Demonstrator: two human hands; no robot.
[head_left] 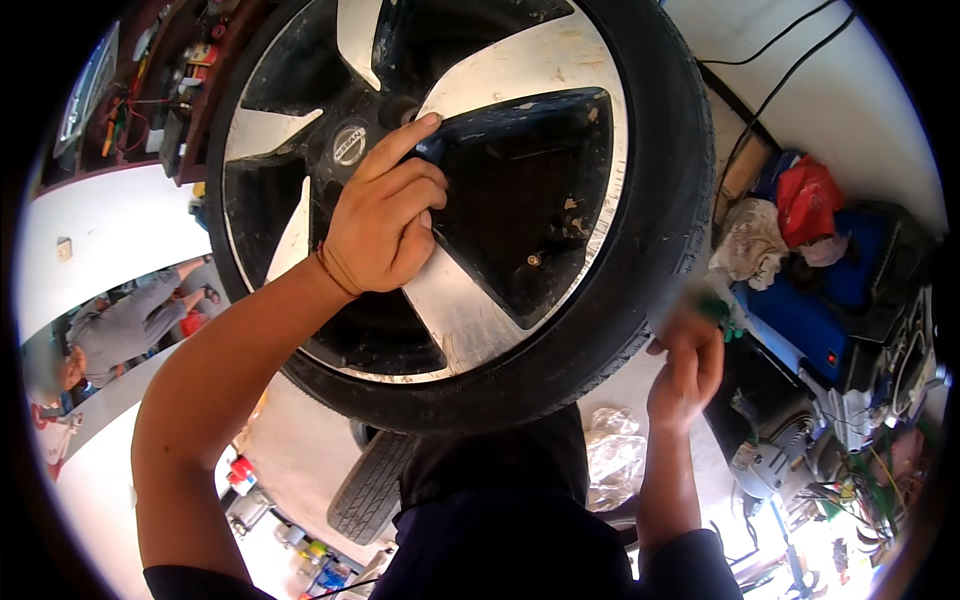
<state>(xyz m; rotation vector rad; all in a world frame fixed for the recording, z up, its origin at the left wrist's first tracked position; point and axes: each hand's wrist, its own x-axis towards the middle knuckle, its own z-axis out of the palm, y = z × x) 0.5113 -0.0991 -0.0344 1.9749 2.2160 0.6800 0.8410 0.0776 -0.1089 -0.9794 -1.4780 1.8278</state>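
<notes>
1. Locate the wheel: it stands in front of your body, patterned face toward you, with its tyre fitted. What supports it is hidden.
2. Left hand: laid over the wheel face near the hub, index finger stretched out along a spoke, remaining fingers folded. The palm is turned away, so you cannot tell whether it holds anything.
3. Right hand: at the lower right edge of the tyre, fingers bent. The fingertips are blurred; you cannot tell whether they grip the tread or some small object.
4. Step in hand, by judgement: steadying or checking the wheel by hand.
5. The next move seems to call for firm support at the tyre edge, so that the wheel does not roll or tip when the left hand leaves the face.
6. Count at the wheel: one centre cap, one valve stem, five bright spokes.
7. Count around it: one loose tyre plainly visible below, one clear plastic bag, one red cloth or bag, one pale cloth and one other person at far left. Further dark curved edges near the floor are too obscured to count.
</notes>
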